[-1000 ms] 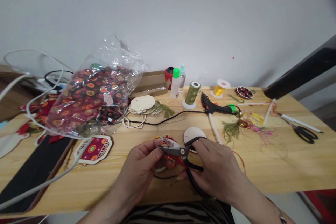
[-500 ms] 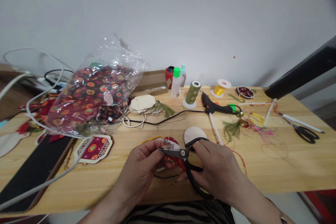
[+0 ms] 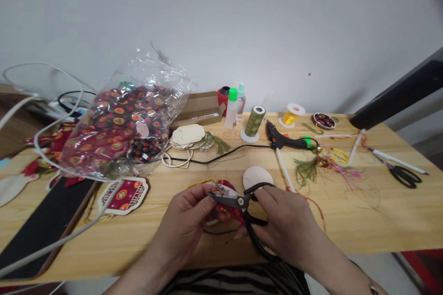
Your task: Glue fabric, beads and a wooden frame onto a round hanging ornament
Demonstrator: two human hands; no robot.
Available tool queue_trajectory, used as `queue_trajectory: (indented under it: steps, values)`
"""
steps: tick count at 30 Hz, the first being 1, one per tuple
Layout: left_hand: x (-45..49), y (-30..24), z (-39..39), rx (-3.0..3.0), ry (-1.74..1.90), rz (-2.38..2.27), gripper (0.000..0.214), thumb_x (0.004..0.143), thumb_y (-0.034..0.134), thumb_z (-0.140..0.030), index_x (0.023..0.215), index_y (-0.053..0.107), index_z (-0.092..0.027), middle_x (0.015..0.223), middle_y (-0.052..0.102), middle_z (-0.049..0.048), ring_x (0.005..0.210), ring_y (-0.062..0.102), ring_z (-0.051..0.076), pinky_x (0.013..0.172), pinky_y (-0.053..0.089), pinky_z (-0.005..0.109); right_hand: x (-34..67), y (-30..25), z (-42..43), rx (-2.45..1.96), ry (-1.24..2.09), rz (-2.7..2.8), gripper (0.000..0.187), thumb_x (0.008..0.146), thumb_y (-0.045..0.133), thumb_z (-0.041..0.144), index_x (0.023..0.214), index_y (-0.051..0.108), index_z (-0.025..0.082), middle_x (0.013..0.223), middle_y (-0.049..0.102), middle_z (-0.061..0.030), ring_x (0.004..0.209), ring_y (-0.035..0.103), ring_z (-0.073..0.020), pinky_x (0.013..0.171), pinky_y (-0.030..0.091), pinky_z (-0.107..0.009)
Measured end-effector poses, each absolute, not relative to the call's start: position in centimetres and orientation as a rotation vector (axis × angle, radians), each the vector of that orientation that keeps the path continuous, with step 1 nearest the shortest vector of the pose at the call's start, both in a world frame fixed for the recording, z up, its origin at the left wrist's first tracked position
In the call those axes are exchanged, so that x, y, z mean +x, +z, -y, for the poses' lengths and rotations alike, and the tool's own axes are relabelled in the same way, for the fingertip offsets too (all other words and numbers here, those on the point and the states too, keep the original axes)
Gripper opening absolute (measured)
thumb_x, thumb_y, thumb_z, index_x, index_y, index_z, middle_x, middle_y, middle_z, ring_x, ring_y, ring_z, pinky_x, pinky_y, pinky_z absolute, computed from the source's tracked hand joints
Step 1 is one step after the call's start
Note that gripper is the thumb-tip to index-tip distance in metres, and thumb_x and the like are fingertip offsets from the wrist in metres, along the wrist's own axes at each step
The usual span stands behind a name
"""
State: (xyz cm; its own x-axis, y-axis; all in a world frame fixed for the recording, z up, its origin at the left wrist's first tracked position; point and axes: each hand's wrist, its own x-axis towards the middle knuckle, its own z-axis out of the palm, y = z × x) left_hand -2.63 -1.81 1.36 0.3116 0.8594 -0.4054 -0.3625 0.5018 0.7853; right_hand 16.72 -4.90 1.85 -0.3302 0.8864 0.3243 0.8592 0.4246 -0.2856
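Observation:
My left hand (image 3: pixel 188 221) pinches a small red patterned fabric piece (image 3: pixel 229 203) just above the wooden table (image 3: pixel 363 221). My right hand (image 3: pixel 285 223) grips black-handled scissors (image 3: pixel 247 209), fingers through the loops. The blades point left and lie across the fabric at my left fingertips. A plain wooden oval (image 3: pixel 257 177) lies on the table just behind the scissors.
A clear plastic bag of red patterned fabric (image 3: pixel 128 126) sits at the left. Behind lie wooden cutouts (image 3: pixel 188 136), a green thread spool (image 3: pixel 254 123), a gold wire spool (image 3: pixel 291 115), glue bottles (image 3: pixel 231 108), a glue gun (image 3: pixel 282 140) and its cord. Other scissors (image 3: pixel 401 173) lie far right.
The fabric piece and scissor blades have shifted slightly; both hands stay in nearly the same place over the table.

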Motion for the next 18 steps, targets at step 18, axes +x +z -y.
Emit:
queue_trajectory:
  steps: [18]
  values:
    - [-2.76,1.07,1.74,0.594,0.869,-0.886,0.022,0.066,0.078,-0.025,0.083,0.075,-0.013,0.076,0.073,0.0079,0.058,0.062,0.012,0.058,0.049,0.021,16.86,1.74,4.9,-1.477,0.001,2.262,0.023,0.071,0.069,0.033,0.074,0.052,0.019,0.066,0.062,-0.0013,0.059,0.057,-0.0169,0.051,0.031,-0.027]
